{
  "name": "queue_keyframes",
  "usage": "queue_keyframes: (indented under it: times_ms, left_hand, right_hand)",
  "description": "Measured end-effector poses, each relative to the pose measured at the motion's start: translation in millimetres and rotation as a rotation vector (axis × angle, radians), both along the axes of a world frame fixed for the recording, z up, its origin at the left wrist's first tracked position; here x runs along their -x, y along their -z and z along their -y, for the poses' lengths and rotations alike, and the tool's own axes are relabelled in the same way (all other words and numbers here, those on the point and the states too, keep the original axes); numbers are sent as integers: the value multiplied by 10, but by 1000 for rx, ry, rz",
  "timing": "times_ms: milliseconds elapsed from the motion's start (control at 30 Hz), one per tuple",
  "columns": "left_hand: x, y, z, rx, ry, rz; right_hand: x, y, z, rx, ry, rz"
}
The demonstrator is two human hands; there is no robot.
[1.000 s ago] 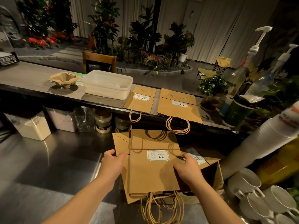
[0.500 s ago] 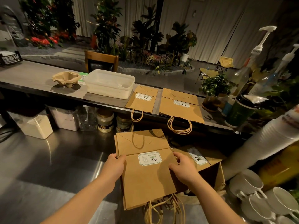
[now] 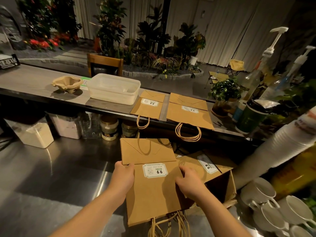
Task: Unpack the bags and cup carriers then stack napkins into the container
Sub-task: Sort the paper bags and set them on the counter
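A flat stack of brown paper bags (image 3: 153, 190) with a white label lies over an open cardboard box (image 3: 220, 187) on the steel counter. My left hand (image 3: 124, 177) grips the stack's left edge and my right hand (image 3: 189, 180) grips its right edge. Rope handles hang from the stack toward me. More labelled bags (image 3: 205, 164) lie inside the box. On the raised grey counter lie a small flat bag (image 3: 147, 106) and a larger flat bag (image 3: 188, 112). Left of them stand a translucent plastic container (image 3: 113, 88) and a pulp cup carrier (image 3: 66, 83).
White mugs (image 3: 266, 200) crowd the near right, under a leaning sleeve of white cups (image 3: 280, 146). Pump bottles (image 3: 256, 72), a green lidded cup (image 3: 249, 117) and a potted plant (image 3: 224, 93) stand at the right. Jars and tubs (image 3: 35, 134) sit under the raised counter.
Both hands have squared the bag stack: the bags that fanned out to the left a second ago now lie aligned under the top bag.
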State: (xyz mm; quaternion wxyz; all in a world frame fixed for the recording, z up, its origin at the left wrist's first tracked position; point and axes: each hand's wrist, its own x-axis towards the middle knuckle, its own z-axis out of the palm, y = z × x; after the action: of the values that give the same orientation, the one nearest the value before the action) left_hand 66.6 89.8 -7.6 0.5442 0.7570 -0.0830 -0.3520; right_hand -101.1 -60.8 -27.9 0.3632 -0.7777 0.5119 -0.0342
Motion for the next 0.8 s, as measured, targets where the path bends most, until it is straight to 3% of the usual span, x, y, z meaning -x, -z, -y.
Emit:
queue_keyframes:
  times_ms: [234, 434, 634, 801]
  left_hand:
    - [-4, 31, -32, -15, -8, 56]
    - [-37, -12, -77, 111, 21, 15]
    - [-28, -48, -88, 280, -25, -154]
    - [-35, -27, -116, 316, -18, -121]
  right_hand:
    - [16, 9, -96, 22, 52, -28]
    - [-4, -71, -101, -14, 103, 52]
    - [22, -185, -185, -106, 157, 316]
    - [53, -217, -231, -149, 163, 463]
